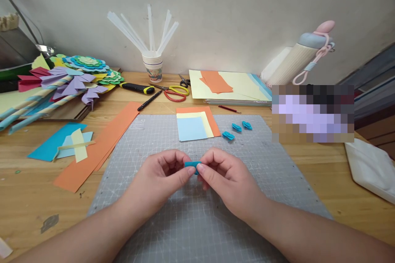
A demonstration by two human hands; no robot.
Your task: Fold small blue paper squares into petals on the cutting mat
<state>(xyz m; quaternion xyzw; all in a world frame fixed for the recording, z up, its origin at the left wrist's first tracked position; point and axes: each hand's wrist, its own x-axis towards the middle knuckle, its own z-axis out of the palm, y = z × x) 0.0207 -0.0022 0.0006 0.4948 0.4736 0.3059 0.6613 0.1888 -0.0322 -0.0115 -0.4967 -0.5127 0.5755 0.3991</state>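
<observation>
Between my two hands, above the grey cutting mat (145, 213), is a small folded piece of blue paper (191, 164). My left hand (163, 172) pinches its left end between thumb and forefinger. At the other end my right hand (224, 174) pinches it the same way, with the thumb on the near face. The paper's underside is mostly hidden by my fingers. Beyond my right hand lie three small folded blue paper pieces (236, 127). Square sheets in orange, yellow and light blue (191, 128) are stacked just past my hands.
Orange strips (101, 144) and blue paper (54, 144) lie left. Paper flowers (74, 78) fill the back left. A cup of white strips (153, 68), a yellow-black cutter (137, 87), scissors (175, 92) and a pen (149, 100) sit behind the mat. A bottle (300, 55) leans at the back right.
</observation>
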